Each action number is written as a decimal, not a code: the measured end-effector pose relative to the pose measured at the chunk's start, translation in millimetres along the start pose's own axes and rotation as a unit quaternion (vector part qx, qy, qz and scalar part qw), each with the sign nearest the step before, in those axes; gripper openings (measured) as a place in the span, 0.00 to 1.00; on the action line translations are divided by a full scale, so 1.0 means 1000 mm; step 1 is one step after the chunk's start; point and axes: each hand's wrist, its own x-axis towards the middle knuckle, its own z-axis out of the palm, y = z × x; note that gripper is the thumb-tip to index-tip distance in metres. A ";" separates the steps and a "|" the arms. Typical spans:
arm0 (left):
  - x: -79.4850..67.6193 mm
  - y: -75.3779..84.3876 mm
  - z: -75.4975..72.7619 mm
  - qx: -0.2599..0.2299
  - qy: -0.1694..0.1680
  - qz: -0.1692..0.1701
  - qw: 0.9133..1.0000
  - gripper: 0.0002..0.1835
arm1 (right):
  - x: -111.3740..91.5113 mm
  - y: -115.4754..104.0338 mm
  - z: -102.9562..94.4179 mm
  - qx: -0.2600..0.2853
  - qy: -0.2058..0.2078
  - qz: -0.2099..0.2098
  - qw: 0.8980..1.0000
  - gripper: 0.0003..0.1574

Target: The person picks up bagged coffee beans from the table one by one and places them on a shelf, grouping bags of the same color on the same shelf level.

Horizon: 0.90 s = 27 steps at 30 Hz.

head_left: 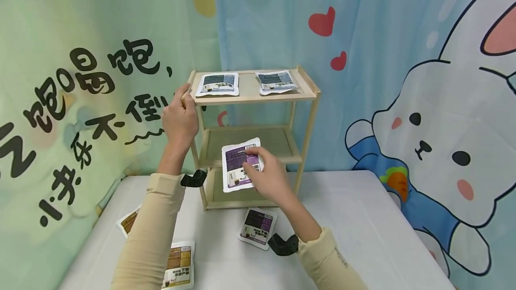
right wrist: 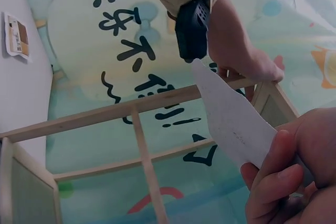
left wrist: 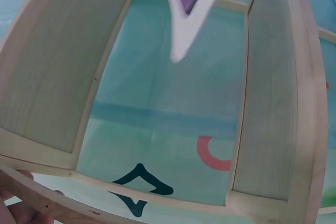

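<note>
1. One wooden shelf point(head_left: 258, 100) with three tiers stands on one white table point(head_left: 342, 227)
2. One left hand point(head_left: 180, 117) is clamped on the shelf's top left corner, fingers curled round the frame
3. One right hand point(head_left: 268, 176) pinches one purple pouch point(head_left: 235, 164) between thumb and fingers, held up in front of the middle and bottom tiers
4. Two blue pouches point(head_left: 217, 84) lie on the top tier, one left, one right, well apart
5. One second purple pouch point(head_left: 258, 228) lies on the table, near the shelf's base
6. Two orange pouches point(head_left: 180, 265) lie at the table's left, both partly hidden by the left sleeve point(head_left: 153, 232)
</note>
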 end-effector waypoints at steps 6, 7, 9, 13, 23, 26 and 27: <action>-0.004 -0.001 0.001 0.002 0.003 0.000 1.000 0.26 | 0.020 -0.008 0.001 0.010 -0.011 -0.002 1.000 0.21; -0.004 -0.001 0.001 -0.001 0.004 0.001 1.000 0.26 | 0.023 -0.009 0.000 0.014 -0.012 0.000 1.000 0.21; -0.003 0.000 0.001 -0.003 0.007 0.003 1.000 0.26 | 0.029 -0.013 0.000 0.021 -0.014 -0.002 1.000 0.21; -0.002 -0.001 0.000 0.000 0.003 -0.004 1.000 0.26 | 0.038 -0.019 0.000 0.029 -0.021 0.000 0.999 0.22; -0.001 -0.006 -0.001 0.002 -0.001 0.001 1.000 0.26 | 0.067 -0.025 0.010 0.042 -0.027 0.006 0.999 0.23; 0.001 -0.005 0.000 0.000 -0.001 0.001 1.000 0.26 | 0.076 -0.026 0.011 0.037 -0.026 0.009 0.999 0.24; 0.002 -0.005 0.000 0.001 0.001 0.001 1.000 0.26 | 0.079 -0.027 0.012 0.034 -0.029 0.011 0.999 0.25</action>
